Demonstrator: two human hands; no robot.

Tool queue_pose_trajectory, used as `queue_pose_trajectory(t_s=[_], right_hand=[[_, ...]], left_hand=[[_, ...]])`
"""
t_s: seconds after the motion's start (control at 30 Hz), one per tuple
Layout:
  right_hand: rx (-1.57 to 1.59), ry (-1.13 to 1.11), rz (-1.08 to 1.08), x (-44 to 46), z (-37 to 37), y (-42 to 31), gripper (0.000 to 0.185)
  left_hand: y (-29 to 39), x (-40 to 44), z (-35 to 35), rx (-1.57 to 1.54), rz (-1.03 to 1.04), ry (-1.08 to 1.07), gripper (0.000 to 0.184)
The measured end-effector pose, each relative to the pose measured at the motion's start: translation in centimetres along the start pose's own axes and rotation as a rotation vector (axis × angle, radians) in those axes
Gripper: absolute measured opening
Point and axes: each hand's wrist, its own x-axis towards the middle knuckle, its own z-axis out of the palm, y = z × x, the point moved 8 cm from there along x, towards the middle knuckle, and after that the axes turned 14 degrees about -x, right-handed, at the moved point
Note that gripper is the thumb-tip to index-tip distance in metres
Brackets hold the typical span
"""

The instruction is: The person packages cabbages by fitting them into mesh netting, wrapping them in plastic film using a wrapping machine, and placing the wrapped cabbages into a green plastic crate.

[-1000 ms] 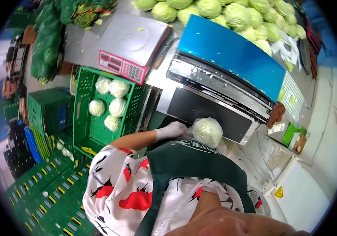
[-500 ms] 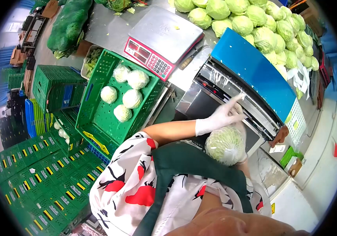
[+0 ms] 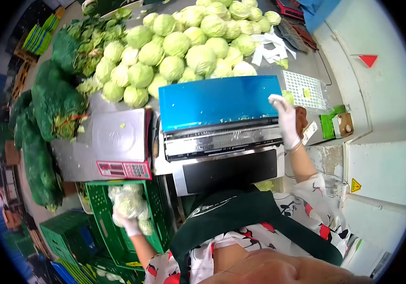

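A wrapped cabbage (image 3: pixel 130 204) is in my gloved left hand (image 3: pixel 126 223), low over the green crate (image 3: pixel 158 215) on the left. Other wrapped cabbages (image 3: pixel 145 227) lie in that crate, partly hidden by the held one. My gloved right hand (image 3: pixel 286 122) reaches to the right end of the film-wrapping machine (image 3: pixel 226 146), beside its blue cover (image 3: pixel 219 102). Its fingers are stretched forward, and I see nothing in them.
Behind the machine lies a large pile of bare cabbages (image 3: pixel 189 52). A scale (image 3: pixel 120 137) stands left of the machine, with full green net sacks (image 3: pixel 54 102) beyond it. A white perforated mat (image 3: pixel 304 90) and a small green box (image 3: pixel 327 125) are at the right.
The view has turned. The wrapped cabbage has moved from in front of my body to the crate, in my left hand. My right hand has left it for the machine's right end.
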Motion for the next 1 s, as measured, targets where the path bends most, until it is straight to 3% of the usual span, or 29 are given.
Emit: queue_pose_trajectory(t_s=[0.1,0.13,0.2,0.27,0.3,0.37,0.43,0.53,0.63,0.67,0.77,0.87,0.97,1.0], right_hand=[[0.024,0.056,0.155,7.9,-3.2,7.3,0.017],[-0.081,0.053,0.158,10.5,-4.0,8.8,0.017],[-0.189,0.082,0.146,16.5,-4.6,13.5,0.023],[-0.295,0.075,0.242,23.3,-3.7,22.3,0.018],[-0.399,0.009,0.287,26.5,-2.7,26.2,0.021],[-0.598,-0.164,0.305,31.5,-0.2,32.1,0.029],[-0.668,-0.297,0.423,33.5,3.1,35.8,0.034],[-0.523,-0.359,0.611,32.1,5.9,33.2,0.038],[-0.43,-0.478,0.77,31.2,7.7,31.4,0.038],[-0.388,-0.612,0.783,32.5,8.5,35.4,0.036],[-0.254,-0.458,0.786,31.9,9.4,34.2,0.022],[-0.276,-0.432,0.7,32.4,9.5,35.4,0.03],[-0.827,-0.174,0.142,32.3,6.0,26.7,0.027],[-0.918,-0.12,0.09,31.2,5.0,23.9,0.027]], left_hand=[[5.4,1.9,-5.7,0.092,-0.025,0.149,0.066],[7.6,2.3,-9.9,0.221,-0.006,0.402,0.071],[11.3,5.2,-7.4,0.689,0.295,0.38,0.077],[11.7,9.6,-0.8,1.382,0.588,0.172,0.068],[9.5,10.9,5.1,0.685,0.5,0.182,0.063],[5.6,14.8,16.0,0.889,0.515,0.086,0.063],[0.6,18.8,25.2,0.887,0.483,-0.148,0.069],[-3.9,22.4,37.8,1.087,0.686,-0.325,0.081],[-6.9,23.5,47.2,1.454,0.936,-0.376,0.113],[-8.0,24.4,48.5,1.548,0.9,-0.356,0.118],[-10.3,26.1,49.6,1.721,0.675,-0.231,0.119],[-10.6,26.0,49.3,1.652,0.736,-0.233,0.108],[-9.2,25.2,48.2,1.524,0.812,-0.253,0.103],[-8.6,24.4,47.5,1.473,0.841,-0.255,0.101]])
